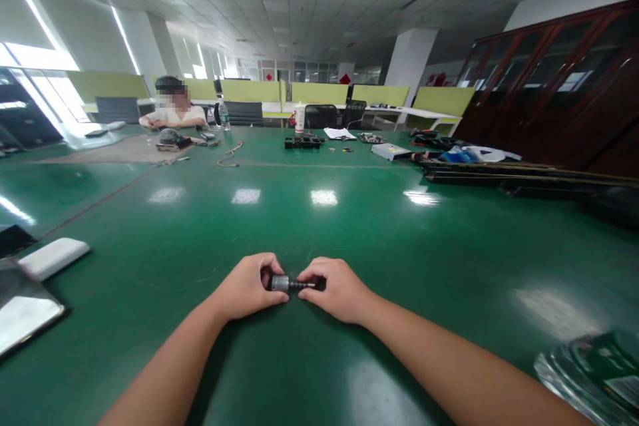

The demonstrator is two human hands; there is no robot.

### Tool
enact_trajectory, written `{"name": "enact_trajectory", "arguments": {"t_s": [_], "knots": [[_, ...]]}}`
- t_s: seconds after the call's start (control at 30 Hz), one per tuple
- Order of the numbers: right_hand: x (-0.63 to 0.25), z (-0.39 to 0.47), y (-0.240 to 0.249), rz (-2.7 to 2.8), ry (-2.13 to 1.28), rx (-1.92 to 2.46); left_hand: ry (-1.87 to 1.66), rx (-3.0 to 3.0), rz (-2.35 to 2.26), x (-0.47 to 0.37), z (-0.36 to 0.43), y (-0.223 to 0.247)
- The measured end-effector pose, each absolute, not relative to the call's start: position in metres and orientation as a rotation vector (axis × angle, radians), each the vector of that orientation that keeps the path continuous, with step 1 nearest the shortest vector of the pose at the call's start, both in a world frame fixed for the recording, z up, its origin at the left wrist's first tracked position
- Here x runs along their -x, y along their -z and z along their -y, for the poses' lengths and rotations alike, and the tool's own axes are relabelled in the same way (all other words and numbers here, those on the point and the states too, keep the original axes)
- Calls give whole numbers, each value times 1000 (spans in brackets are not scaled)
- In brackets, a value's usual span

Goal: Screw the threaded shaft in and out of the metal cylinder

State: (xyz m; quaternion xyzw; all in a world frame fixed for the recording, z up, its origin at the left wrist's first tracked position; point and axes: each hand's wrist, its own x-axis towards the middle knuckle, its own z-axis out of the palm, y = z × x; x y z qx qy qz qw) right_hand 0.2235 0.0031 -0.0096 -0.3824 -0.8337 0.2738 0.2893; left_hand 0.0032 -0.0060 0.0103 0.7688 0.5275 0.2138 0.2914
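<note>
A small metal cylinder with a dark ribbed shaft (280, 283) lies level between my two hands, just above or on the green tabletop (319, 233); I cannot tell which. Its thick grey body is gripped by my left hand (252, 287), thumb below and fingers above. The thin shaft points right, and my right hand (339, 289) pinches around its tip with thumb and forefinger. The cylinder's left end is partly hidden by my left fingers. Exactly what kind of part it is cannot be made out.
At left are a white slab-shaped device (56, 258) and a shiny flat device (27, 309). A clear plastic bottle (594, 373) lies at lower right. Long black strips (474, 173) and parts crowd the right. Across the table, a person (172, 113) sits near a water bottle (223, 114).
</note>
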Motion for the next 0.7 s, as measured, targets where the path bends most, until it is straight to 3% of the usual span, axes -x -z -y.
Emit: {"name": "enact_trajectory", "arguments": {"t_s": [0.7], "knots": [[-232, -9, 9, 2205, -685, 1073, -544, -2024, -1443, -5, 0, -9]]}}
